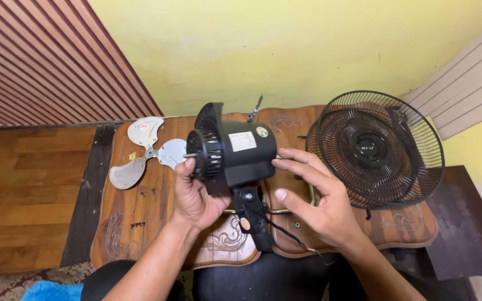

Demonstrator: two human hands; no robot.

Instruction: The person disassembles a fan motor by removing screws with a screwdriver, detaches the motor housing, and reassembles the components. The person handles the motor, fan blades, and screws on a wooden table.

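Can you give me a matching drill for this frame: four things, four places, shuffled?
Things:
1. fan motor housing
2. fan blade
3. wire grille
4. loose screws

Places:
A. flat on the carved wooden table, far left
B. standing on the table's right end
C. between the left hand and right hand
D. on the table just below the blade

Pairs: 1-C, 2-A, 3-B, 4-D

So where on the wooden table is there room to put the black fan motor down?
Bare wood lies left of the left hand, below the grey fan blade and some small screws. The right end is crowded by the black fan grille. The middle is taken by both hands, right hand, around the fan motor.
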